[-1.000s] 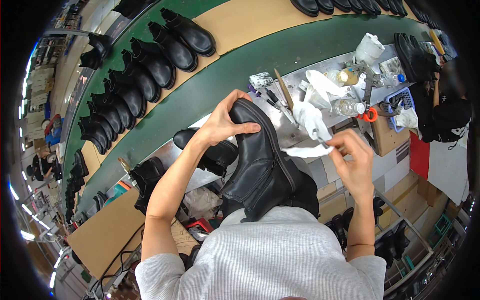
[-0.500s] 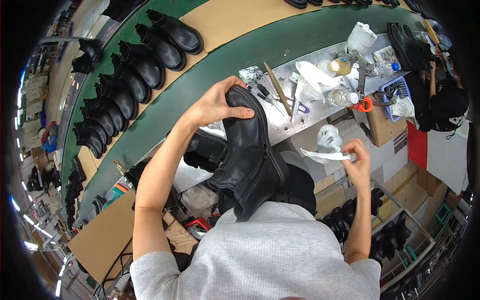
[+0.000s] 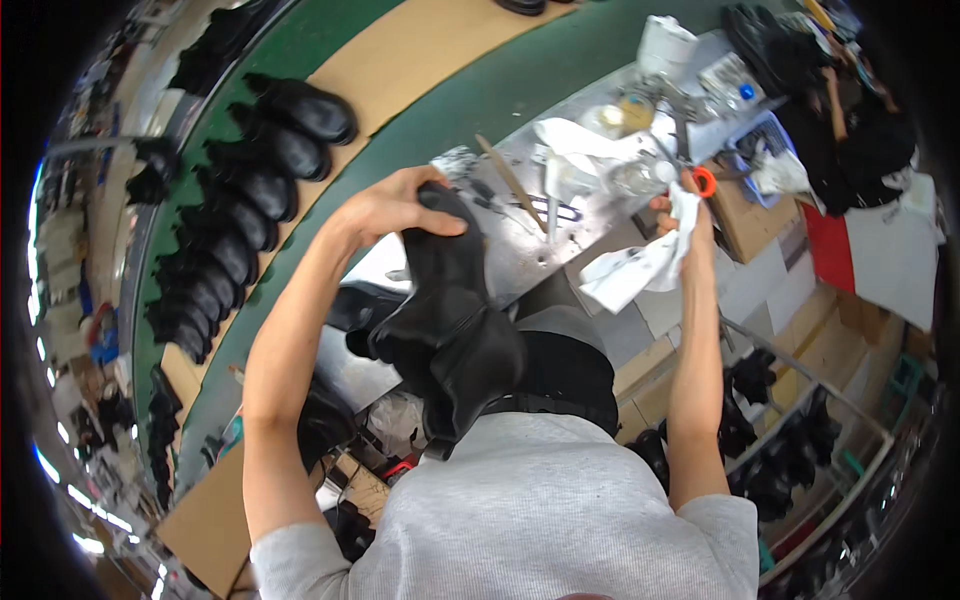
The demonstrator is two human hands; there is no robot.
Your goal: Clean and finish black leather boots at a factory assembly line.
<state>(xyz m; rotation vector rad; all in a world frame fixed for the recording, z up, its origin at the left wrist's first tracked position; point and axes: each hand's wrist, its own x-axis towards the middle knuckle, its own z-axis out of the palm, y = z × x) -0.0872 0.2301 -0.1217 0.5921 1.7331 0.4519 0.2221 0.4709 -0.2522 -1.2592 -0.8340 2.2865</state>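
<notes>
My left hand grips a black ankle boot around its toe, thumb across the upper. The boot hangs in front of my body, its shaft opening toward my waist. A white cloth with dark smudges is bunched in my right hand, its loose end trailing to the left. That hand is beside a clear plastic bottle and orange-handled scissors at the bench edge; whether it touches either cannot be made out. Another black boot lies behind the held one, partly covered.
A metal work plate carries a wooden stick, a white roll and a blue basket. Black boots line the green bench at left. A person in black is at far right. A boot rack stands lower right.
My right hand has moved forward with the cloth, toward the bottle and scissors. The held boot has tilted a little, and the whole view has shifted.
</notes>
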